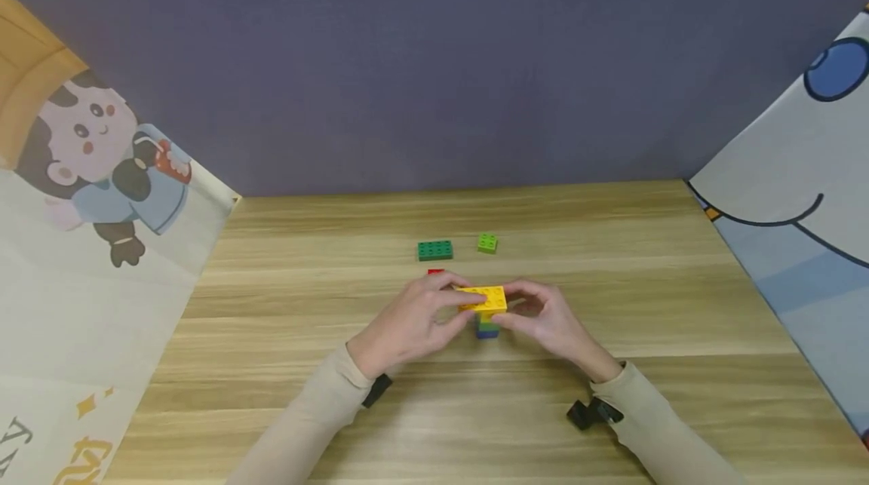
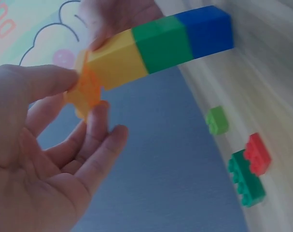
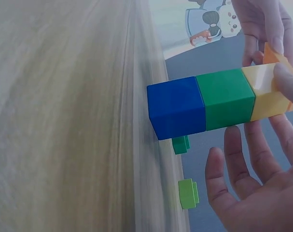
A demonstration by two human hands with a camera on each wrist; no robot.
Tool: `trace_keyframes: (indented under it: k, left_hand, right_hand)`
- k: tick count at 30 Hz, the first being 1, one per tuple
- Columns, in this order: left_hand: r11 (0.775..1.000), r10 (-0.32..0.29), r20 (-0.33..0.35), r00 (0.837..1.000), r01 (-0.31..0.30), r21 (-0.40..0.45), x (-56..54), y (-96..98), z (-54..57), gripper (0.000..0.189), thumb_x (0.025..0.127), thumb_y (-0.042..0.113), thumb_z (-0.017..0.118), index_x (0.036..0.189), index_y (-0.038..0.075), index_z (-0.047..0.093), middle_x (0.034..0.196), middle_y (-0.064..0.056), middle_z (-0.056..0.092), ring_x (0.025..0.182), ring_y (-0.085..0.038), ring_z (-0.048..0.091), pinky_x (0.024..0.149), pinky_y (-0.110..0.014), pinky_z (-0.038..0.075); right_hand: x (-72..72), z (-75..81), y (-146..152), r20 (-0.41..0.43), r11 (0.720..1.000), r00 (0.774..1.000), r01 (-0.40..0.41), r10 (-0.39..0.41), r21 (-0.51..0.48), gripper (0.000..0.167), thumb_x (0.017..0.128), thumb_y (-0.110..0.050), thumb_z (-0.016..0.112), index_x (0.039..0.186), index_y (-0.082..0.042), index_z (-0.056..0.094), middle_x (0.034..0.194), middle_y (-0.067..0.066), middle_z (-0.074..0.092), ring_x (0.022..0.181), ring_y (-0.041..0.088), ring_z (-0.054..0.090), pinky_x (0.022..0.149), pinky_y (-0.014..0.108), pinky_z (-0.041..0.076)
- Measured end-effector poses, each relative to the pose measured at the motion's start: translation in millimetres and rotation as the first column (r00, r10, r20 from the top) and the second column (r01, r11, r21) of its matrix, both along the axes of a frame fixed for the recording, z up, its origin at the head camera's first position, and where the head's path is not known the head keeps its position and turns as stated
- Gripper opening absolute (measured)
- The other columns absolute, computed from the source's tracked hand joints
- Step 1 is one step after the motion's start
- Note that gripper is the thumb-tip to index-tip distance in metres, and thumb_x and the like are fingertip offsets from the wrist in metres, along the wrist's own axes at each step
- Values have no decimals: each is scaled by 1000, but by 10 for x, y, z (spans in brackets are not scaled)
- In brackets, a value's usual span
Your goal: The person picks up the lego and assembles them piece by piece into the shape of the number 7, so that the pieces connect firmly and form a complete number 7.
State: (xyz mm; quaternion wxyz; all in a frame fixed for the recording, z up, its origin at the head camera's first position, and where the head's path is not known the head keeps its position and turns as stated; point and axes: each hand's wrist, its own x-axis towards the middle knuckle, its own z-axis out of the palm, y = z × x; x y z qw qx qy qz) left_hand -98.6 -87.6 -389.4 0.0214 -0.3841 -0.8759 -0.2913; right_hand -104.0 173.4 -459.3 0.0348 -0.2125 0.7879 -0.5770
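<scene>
A small tower shows a blue block (image 3: 176,107) at the bottom, a green block (image 3: 226,99) in the middle and a yellow block (image 3: 263,92) above. Across its top sits a longer orange-yellow brick (image 1: 494,296) with studs, reaching out to the left. My left hand (image 1: 421,319) pinches this long brick between thumb and fingers, one finger lying over its studs. The right hand (image 1: 546,323) holds the tower near its top, thumb on the yellow block. In the left wrist view, the long brick (image 2: 86,89) meets the yellow block's end.
Beyond the hands, a dark green brick (image 1: 434,250) and a light green brick (image 1: 487,243) lie on the wooden table (image 1: 305,266). A red brick (image 2: 258,153) lies by the dark green one, partly covered by the left hand in the head view. Behind stands a dark wall (image 1: 434,78).
</scene>
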Motion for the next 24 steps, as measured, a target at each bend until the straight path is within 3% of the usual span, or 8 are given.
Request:
trace_keyframes:
  k: [8,16,24]
  left_hand:
    - [998,-5,-7,1000,5,-56,16,-30,67,28,102,22,75,129,19,79,121,-6,72,91,-17,63,77,-24,53]
    - [999,7,64,998,-5,-43,15,-13,62,29,102,24,75,131,20,78,117,-3,69,86,-16,59,74,-22,49]
    - [998,5,90,996,1,-62,17,12,106,29,102,22,74,131,18,78,115,-3,70,86,-11,56,72,-20,49]
  right_hand:
    - [-8,-8,-28,7,1000,1000,-12,12,8,31,93,-8,83,122,-6,75,119,13,78,99,15,74,85,31,63]
    - [-6,-26,0,16,1000,1000,8,-9,22,30,93,-9,83,122,-7,75,118,12,78,98,13,72,85,30,62]
    - [1,-16,12,21,999,1000,2,-3,41,30,94,-11,82,123,-7,74,118,11,77,99,14,72,86,29,62]
